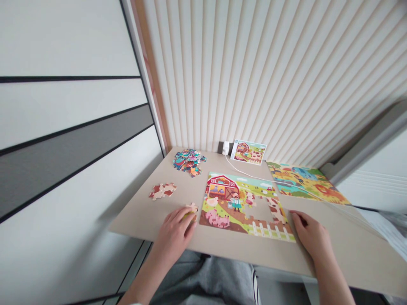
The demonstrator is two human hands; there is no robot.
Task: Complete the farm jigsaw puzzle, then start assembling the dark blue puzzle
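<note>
Jigsaw [222,203], gap at lower right, lies on board [140,216]. L hand [174,234] is left of jigsaw, wrist low, fingers [186,216] together and pinching small piece [192,207]. R hand [310,237] lies flat by jigsaw's lower-right corner, fingers together, not gripping. Cow pieces [163,190] and mixed pile [189,162] lie left of jigsaw; ref card [248,151] lies beyond it. Risk: board seems to overhang at near edge, so heavy R-hand pressure could tip it, sliding loose pieces. Loose pinch could also drop piece.
</note>
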